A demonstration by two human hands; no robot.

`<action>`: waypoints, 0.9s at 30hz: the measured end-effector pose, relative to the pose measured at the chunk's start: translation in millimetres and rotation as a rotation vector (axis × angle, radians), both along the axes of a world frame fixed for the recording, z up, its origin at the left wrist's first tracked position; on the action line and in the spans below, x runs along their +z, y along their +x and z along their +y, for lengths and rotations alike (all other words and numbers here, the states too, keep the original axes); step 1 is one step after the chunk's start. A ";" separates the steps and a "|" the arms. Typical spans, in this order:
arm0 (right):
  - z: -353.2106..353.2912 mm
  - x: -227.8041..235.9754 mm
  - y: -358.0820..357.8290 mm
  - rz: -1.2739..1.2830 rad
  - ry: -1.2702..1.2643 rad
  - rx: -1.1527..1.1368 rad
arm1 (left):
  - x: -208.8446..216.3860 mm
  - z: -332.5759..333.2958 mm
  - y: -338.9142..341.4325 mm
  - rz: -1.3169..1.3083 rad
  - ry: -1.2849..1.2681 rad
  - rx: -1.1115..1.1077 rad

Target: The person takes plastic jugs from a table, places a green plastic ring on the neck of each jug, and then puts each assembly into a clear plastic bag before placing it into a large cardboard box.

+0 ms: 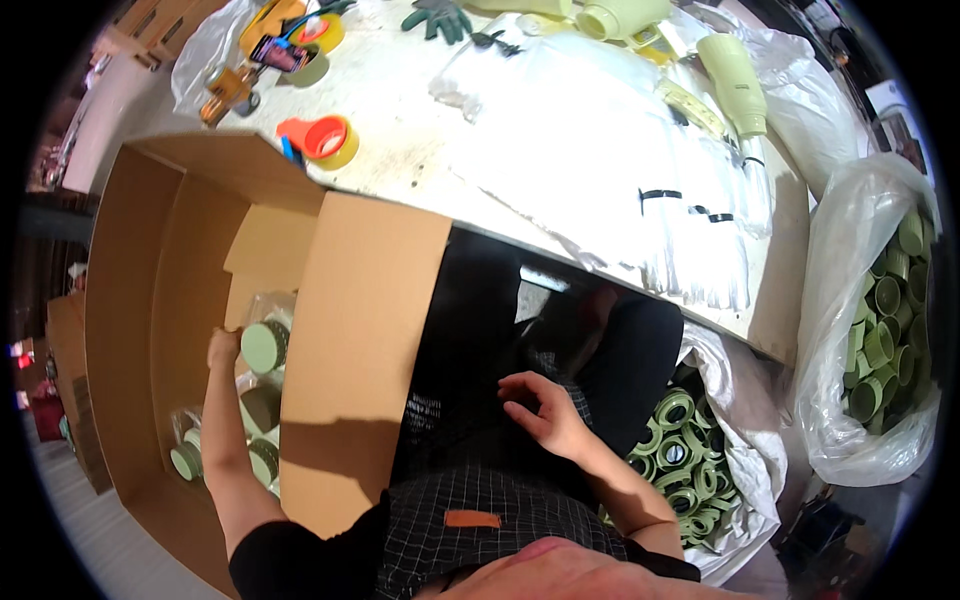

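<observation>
My left hand (pixel 225 347) reaches down into a large cardboard box (pixel 150 330) on my left. Its fingers are closed against the side of a bottle with a pale green cap (pixel 264 346), wrapped in clear plastic; the fingertips are partly hidden. More pale green-capped bottles stand lower in the box, one with its cap (pixel 186 461) near the box's left wall. Over my lap, my right hand (pixel 545 412) hangs with nothing in it, thumb apart from its loosely bent fingers.
An open flap (pixel 355 340) leans between the box and my legs. Ahead, a white worktable (pixel 400 150) carries clear plastic bags, a green bottle (pixel 732 85), tape dispensers (pixel 328 140) and a glove (pixel 437 18). Sacks of green rings (pixel 680 450) and green cups (pixel 880 340) stand at right.
</observation>
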State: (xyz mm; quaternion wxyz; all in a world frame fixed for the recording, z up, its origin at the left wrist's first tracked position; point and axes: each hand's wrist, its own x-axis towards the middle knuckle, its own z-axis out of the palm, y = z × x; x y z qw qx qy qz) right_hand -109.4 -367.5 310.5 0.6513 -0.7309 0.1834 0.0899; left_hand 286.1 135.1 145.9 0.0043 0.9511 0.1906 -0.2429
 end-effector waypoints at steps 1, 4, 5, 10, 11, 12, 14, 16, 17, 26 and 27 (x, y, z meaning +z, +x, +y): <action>-8.3 3.6 12.4 -0.033 -0.021 0.046 | 36.0 -7.3 -3.1 -0.296 0.218 -0.056; -32.4 -4.2 48.8 -0.123 -0.053 0.072 | 157.6 -69.9 -16.5 -0.994 -0.163 -0.491; -43.2 -4.1 61.4 -0.161 -0.049 0.055 | 197.7 -127.4 -26.7 -1.098 -0.202 -0.663; -75.5 -5.0 119.6 -0.264 -0.119 0.083 | 243.4 -370.0 -18.6 -1.080 -0.565 -1.374; -77.7 -11.8 123.2 -0.300 -0.066 0.073 | 237.4 -415.7 -6.0 -1.047 -0.609 -1.498; -79.3 -23.2 123.3 -0.308 -0.050 0.048 | 231.8 -465.6 7.0 -1.024 -0.619 -1.587; -78.6 -41.0 116.8 -0.293 -0.048 0.028 | 211.5 -557.1 47.7 -1.081 -0.545 -1.715; -76.7 -42.4 108.2 -0.285 -0.078 0.078 | 195.8 -641.0 98.4 -1.274 -0.169 -1.790; -73.9 -43.9 105.4 -0.314 -0.042 0.108 | 188.9 -675.9 129.4 -1.412 -0.004 -1.796; -104.9 -13.1 89.6 -0.377 -0.071 0.008 | 205.8 -705.0 201.7 -1.155 0.175 -1.655; -111.1 -21.8 87.4 -0.394 -0.069 -0.048 | 200.9 -703.2 183.7 -1.128 0.100 -1.626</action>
